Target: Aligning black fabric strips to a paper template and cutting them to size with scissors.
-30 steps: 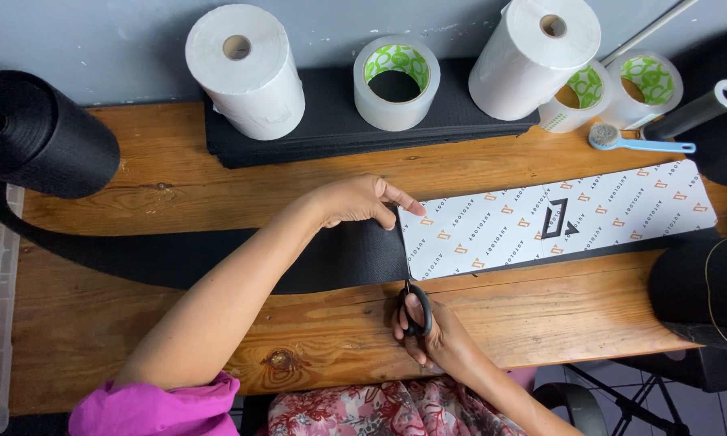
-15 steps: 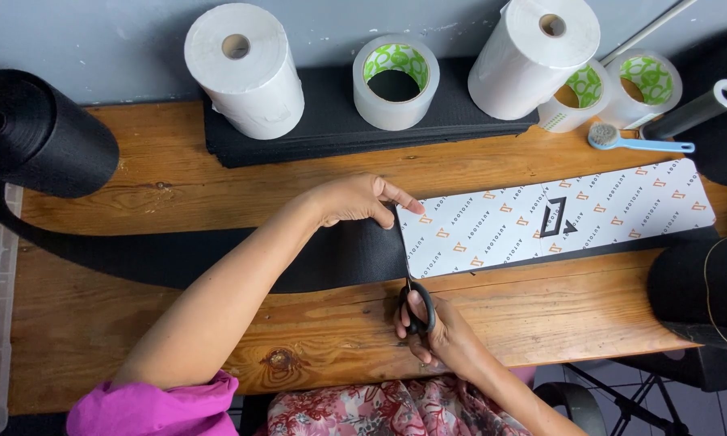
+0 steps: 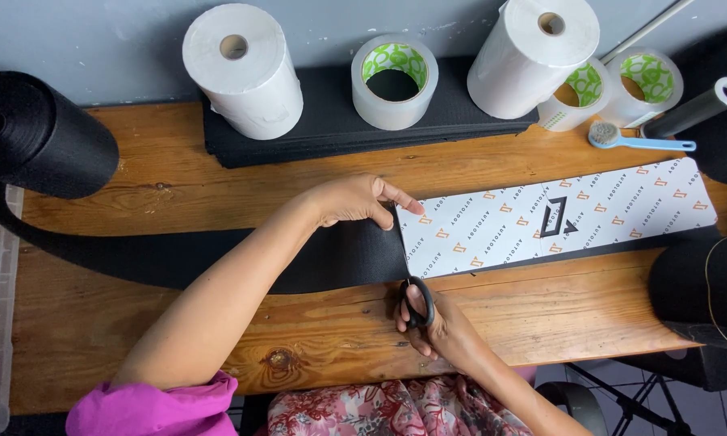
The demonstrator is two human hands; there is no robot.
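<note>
The right hand (image 3: 440,327) is gripping black scissors (image 3: 416,295), fingers through the loops. The left hand (image 3: 355,200) is pressing flat, fingers extended, on the black strip (image 3: 218,258) beside the patterned white card (image 3: 557,220).

I am seeing a wide black woven fabric strip (image 3: 218,258) lying flat across the wooden bench, a white patterned card template (image 3: 553,216) lying on its right part, and black-handled scissors (image 3: 416,295) cutting along the card's left edge.
</note>
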